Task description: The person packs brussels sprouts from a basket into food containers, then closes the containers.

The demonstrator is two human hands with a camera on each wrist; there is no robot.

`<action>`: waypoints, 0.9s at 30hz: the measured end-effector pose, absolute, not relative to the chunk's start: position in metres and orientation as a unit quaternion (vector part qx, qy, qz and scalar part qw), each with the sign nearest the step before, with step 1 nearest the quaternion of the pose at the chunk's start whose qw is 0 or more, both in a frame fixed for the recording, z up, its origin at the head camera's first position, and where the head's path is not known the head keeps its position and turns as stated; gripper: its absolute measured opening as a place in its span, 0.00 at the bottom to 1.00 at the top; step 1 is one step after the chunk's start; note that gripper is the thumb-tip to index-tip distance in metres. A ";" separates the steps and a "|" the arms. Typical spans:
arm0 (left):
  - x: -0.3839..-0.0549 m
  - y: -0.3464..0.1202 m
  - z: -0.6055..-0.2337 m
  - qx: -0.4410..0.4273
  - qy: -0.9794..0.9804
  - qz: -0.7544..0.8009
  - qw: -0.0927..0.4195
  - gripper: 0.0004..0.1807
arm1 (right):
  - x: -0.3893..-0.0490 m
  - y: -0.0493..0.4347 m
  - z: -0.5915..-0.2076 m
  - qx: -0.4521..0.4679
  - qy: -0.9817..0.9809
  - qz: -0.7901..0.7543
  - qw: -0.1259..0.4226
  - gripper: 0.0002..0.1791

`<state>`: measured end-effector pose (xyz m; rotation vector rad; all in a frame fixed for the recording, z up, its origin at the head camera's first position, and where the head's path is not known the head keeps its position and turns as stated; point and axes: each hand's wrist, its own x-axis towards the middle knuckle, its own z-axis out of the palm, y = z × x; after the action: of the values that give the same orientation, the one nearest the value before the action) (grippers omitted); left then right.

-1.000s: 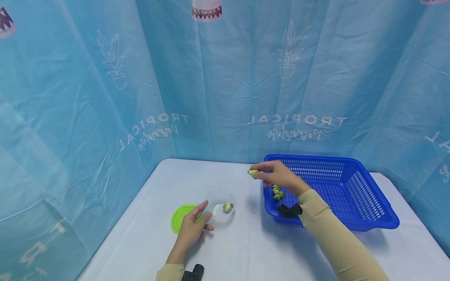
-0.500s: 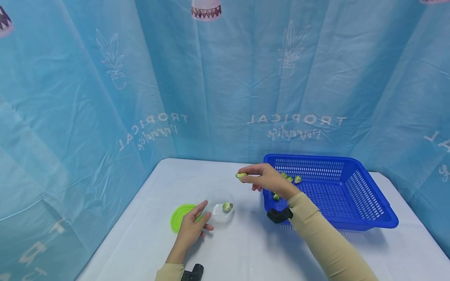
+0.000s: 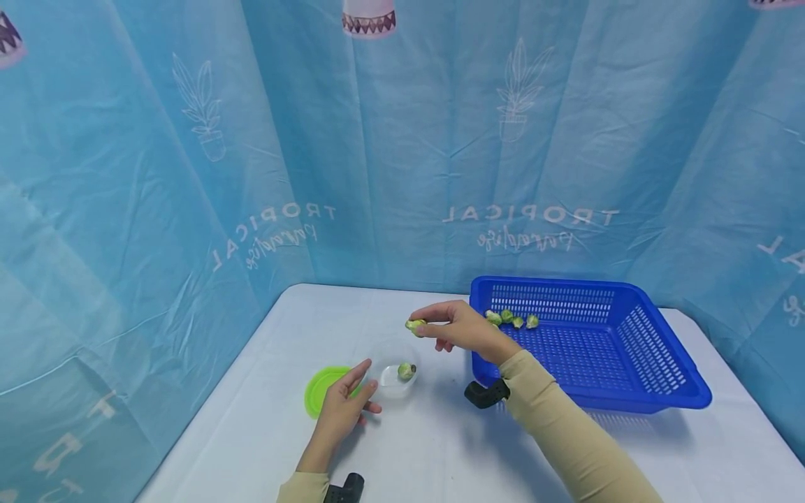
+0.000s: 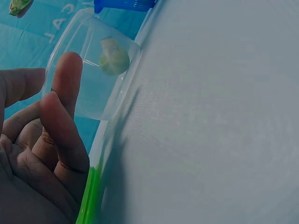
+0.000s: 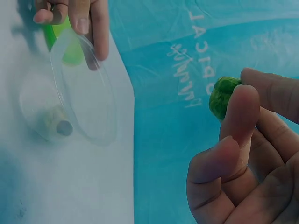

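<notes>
My right hand [image 3: 468, 328] pinches a Brussels sprout [image 3: 415, 326] between thumb and fingertips, above and just behind a clear plastic bowl [image 3: 391, 395]. The same sprout [image 5: 224, 95] shows green at the fingertips in the right wrist view. Inside the bowl lies one other Brussels sprout [image 4: 115, 59]. At the bowl's left side is my left hand [image 3: 342, 412], its fingers extended and loosely spread by the rim. Whether those fingers [image 4: 67, 77] touch the bowl is hard to tell. A bright green round lid [image 3: 319, 388] lies left of the bowl, partly covered by the left hand.
A blue perforated basket [image 3: 666, 391] stands on the right of the white-covered table [image 3: 440, 454]. Several Brussels sprouts [image 3: 518, 322] sit in its back left corner. A blue printed curtain [image 3: 402, 175] hangs behind and beside the table.
My right hand has moved left and slightly down, carrying the Brussels sprout away from the basket to above the bowl. The left hand, bowl and lid have stayed put.
</notes>
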<state>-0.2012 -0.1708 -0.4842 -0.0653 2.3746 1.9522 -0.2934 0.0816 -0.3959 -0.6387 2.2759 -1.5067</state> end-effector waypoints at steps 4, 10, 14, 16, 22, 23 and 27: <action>-0.201 -0.170 -0.484 -0.023 0.775 0.631 0.032 0.30 | -0.291 0.075 -0.398 -0.229 0.800 -0.525 0.182 0.17; -0.201 -0.171 -0.484 -0.025 0.776 0.630 0.034 0.30 | -0.287 0.067 -0.403 -0.243 0.792 -0.525 0.197 0.16; -0.201 -0.171 -0.483 -0.024 0.775 0.630 0.036 0.30 | -0.284 0.062 -0.405 -0.248 0.786 -0.530 0.200 0.16; -0.201 -0.170 -0.483 -0.024 0.775 0.630 0.036 0.30 | -0.282 0.059 -0.407 -0.247 0.784 -0.533 0.200 0.16; -0.200 -0.169 -0.482 -0.024 0.778 0.627 0.030 0.30 | -0.279 0.051 -0.415 -0.227 0.779 -0.545 0.209 0.15; -0.200 -0.169 -0.482 -0.023 0.779 0.626 0.029 0.30 | -0.278 0.050 -0.416 -0.224 0.780 -0.546 0.209 0.15; -0.200 -0.169 -0.483 -0.024 0.779 0.627 0.028 0.29 | -0.276 0.046 -0.424 -0.222 0.778 -0.550 0.208 0.15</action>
<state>-0.2003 -0.1689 -0.4827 -0.0728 2.4031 1.9341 -0.2764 0.0464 -0.4236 -0.6187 2.1648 -1.5299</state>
